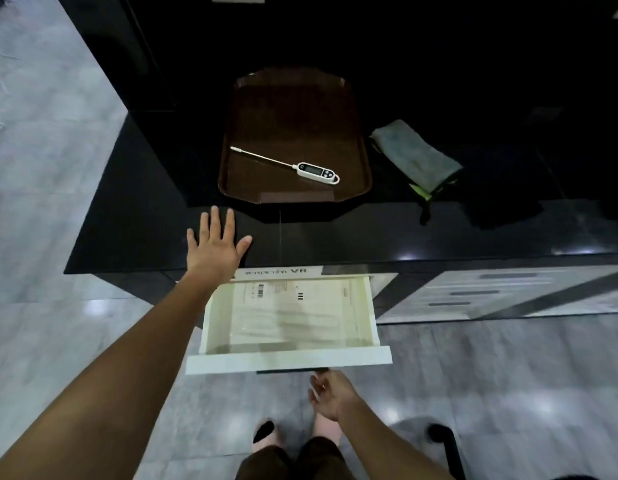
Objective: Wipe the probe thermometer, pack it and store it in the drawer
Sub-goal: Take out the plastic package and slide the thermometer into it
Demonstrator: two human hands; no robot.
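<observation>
A white probe thermometer (300,166) lies on a brown tray (349,109) on the black counter, its metal probe pointing left. A folded grey cloth (416,155) lies to the right of the tray. Below the counter a white drawer (288,358) stands pulled out, with a clear package and printed paper inside. My left hand (215,247) rests flat on the counter's front edge, fingers spread, left of the tray. My right hand (330,398) hovers just below the drawer's dark handle, fingers loosely apart, holding nothing.
The black counter (144,209) ends at a corner on the left, above grey tiled floor. A dark cloth-like heap (501,209) lies at the right of the counter. More drawer fronts (491,292) sit to the right. My feet stand under the open drawer.
</observation>
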